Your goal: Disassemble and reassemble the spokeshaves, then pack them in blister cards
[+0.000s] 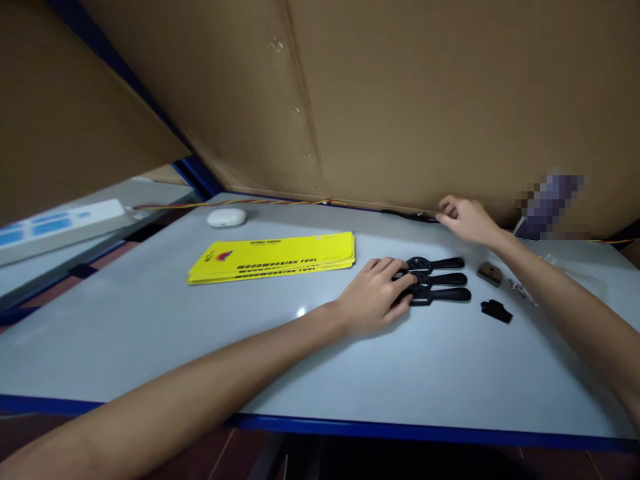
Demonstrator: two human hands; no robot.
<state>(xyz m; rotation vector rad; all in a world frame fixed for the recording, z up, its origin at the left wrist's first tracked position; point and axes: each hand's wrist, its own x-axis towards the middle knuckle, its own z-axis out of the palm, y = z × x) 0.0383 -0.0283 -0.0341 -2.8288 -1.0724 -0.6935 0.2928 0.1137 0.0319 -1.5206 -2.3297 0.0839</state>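
Three black spokeshaves (445, 279) lie in a row, one behind another, with their right handles showing. My left hand (377, 297) covers their left halves, its fingers curled over them. At the back edge of the table, my right hand (465, 219) has its fingers curled at the right end of a long, thin black tool (410, 215), which looks like another spokeshave. Those fingers hide that end. Right of the row are a brown-grey block (489, 274), a small black part (497, 311) and some small metal pieces (517, 288).
Yellow printed cards (273, 257) lie stacked left of my left hand. Behind them is a white earbud case (227, 217). A white power strip (65, 227) is at far left, its wires running along the back. Cardboard walls (400, 100) stand behind; clear plastic (580, 277) lies at right.
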